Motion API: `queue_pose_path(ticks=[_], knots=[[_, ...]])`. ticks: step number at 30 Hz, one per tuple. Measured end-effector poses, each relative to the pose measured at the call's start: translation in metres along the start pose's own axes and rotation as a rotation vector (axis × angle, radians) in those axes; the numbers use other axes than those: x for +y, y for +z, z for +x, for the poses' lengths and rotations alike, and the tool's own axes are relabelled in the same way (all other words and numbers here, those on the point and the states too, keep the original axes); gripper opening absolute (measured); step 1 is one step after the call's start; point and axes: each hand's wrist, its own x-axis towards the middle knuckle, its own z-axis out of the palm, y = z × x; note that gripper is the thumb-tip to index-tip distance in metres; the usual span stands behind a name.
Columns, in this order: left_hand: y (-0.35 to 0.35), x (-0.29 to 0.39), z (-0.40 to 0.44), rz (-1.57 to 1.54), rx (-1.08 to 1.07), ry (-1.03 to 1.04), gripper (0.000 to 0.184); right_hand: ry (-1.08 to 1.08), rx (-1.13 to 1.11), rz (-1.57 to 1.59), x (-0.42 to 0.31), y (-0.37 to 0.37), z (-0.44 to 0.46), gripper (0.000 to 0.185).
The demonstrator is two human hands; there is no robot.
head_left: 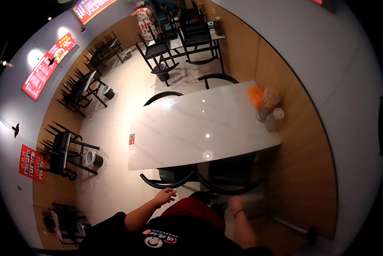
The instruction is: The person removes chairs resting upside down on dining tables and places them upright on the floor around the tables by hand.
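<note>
In the head camera's view, our left hand [165,196], fingers loosely bent with nothing visible in them, hangs beside the left near-side black chair [177,175]. Our right hand [236,205], blurred, is lowered near the right near-side black chair [230,173]; we cannot tell how its fingers stand. Both chairs sit tucked under a white rectangular table [178,132]. Handling either well, we judge, calls for a full grip on its curved back rail and care at the tabletop's edge. The wood-panelled wall [298,166] limits room to our right. A metal canister [262,114] and a blurred orange item [255,97] occupy the table's wall end. Upturned chairs [62,147] and a bin [98,161] edge the left aisle; a person [146,23] in floral print stands beyond.
</note>
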Motion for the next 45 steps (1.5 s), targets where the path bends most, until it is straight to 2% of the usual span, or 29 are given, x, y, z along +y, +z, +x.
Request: queue_pose_path(ticks=[3, 6, 8, 9, 11, 15, 17, 18, 19, 21, 22, 24, 25, 27, 30, 34, 36, 40, 43, 45], knots=[[0.007, -0.014, -0.016, -0.004, 0.022, 0.033, 0.032, 0.179, -0.034, -0.415, 0.025, 0.002, -0.034, 0.023], [0.006, -0.019, -0.032, -0.078, 0.014, 0.084, 0.027, 0.271, -0.031, -0.578, 0.04, -0.018, -0.07, 0.022], [0.003, -0.005, -0.042, -0.146, -0.003, 0.132, 0.025, 0.217, 0.091, -0.568, 0.066, -0.047, -0.067, 0.028], [0.003, 0.012, -0.053, -0.292, -0.031, 0.194, 0.024, 0.208, 0.092, -0.575, 0.078, -0.065, -0.066, 0.028], [0.002, 0.055, -0.082, -0.567, -0.088, 0.284, 0.02, 0.247, 0.187, -0.189, 0.088, -0.097, -0.066, 0.022], [-0.018, 0.127, -0.152, -1.02, -0.551, 0.579, 0.015, 0.266, 0.311, -0.194, 0.087, -0.116, -0.091, 0.018], [-0.032, 0.141, -0.178, -1.107, -0.858, 0.702, 0.022, 0.233, 0.224, -0.112, 0.098, -0.128, -0.09, 0.019], [-0.038, 0.146, -0.19, -1.118, -1.005, 0.777, 0.024, 0.234, 0.311, -0.169, 0.076, -0.091, -0.12, 0.018], [-0.044, 0.147, -0.205, -1.15, -0.995, 0.775, 0.024, 0.243, 0.323, -0.195, 0.085, -0.088, -0.123, 0.018], [-0.062, 0.144, -0.232, -1.176, -1.31, 0.894, 0.023, 0.129, 0.248, -0.186, 0.103, -0.087, -0.107, 0.022], [-0.075, 0.134, -0.24, -1.204, -1.303, 0.901, 0.023, 0.133, 0.257, -0.21, 0.103, -0.062, -0.122, 0.022], [-0.103, 0.115, -0.25, -1.222, -1.436, 0.941, 0.021, 0.121, 0.351, -0.297, 0.088, 0.009, -0.154, 0.026], [-0.12, 0.104, -0.252, -1.248, -1.429, 0.955, 0.021, 0.12, 0.359, -0.323, 0.095, 0.021, -0.152, 0.026], [-0.154, 0.081, -0.255, -1.272, -1.486, 0.958, 0.02, 0.158, 0.237, -0.478, 0.108, 0.059, -0.153, 0.025], [-0.198, 0.047, -0.264, -1.332, -1.438, 1.023, 0.018, 0.187, 0.147, -0.631, 0.114, 0.115, -0.184, 0.024], [-0.238, 0.006, -0.274, -1.386, -1.397, 1.108, 0.016, 0.186, 0.14, -0.776, 0.123, 0.126, -0.19, 0.022], [-0.25, -0.008, -0.28, -1.403, -1.346, 1.142, 0.016, 0.12, 0.128, -0.783, 0.123, 0.132, -0.187, 0.02], [-0.262, -0.026, -0.289, -1.429, -1.179, 1.23, 0.017, 0.124, 0.162, -0.891, 0.11, 0.169, -0.199, 0.019], [-0.261, -0.031, -0.289, -1.413, -1.156, 1.285, 0.019, 0.095, 0.124, -0.85, 0.103, 0.178, -0.186, 0.017], [-0.257, -0.034, -0.292, -1.418, -1.128, 1.285, 0.019, 0.084, -0.003, -0.853, 0.097, 0.169, -0.169, 0.019]])
